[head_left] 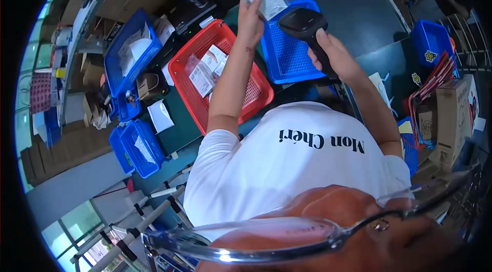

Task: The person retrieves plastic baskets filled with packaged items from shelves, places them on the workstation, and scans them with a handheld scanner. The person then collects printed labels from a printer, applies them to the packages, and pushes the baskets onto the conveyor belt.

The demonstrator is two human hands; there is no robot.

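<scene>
My left hand (250,22) is closed on a clear plastic packet (270,1) with a white printed label, held up at the top of the view. Wrapped round the handle of a black handheld barcode scanner (302,21) is my right hand (335,57). The scanner's head points toward the packet, apart from it. Below both lies a blue perforated basket (279,76), partly hidden by the scanner. A red basket (177,69) stands to the left, partly behind my left forearm. Several labelled plastic packets (201,78) lie in it.
At the left stand a blue basket (114,80) with papers or packets and a smaller blue bin (146,167). A white packet (161,117) rests on the dark green table (353,3). On the right are another blue bin (430,34) and a cardboard box (451,113).
</scene>
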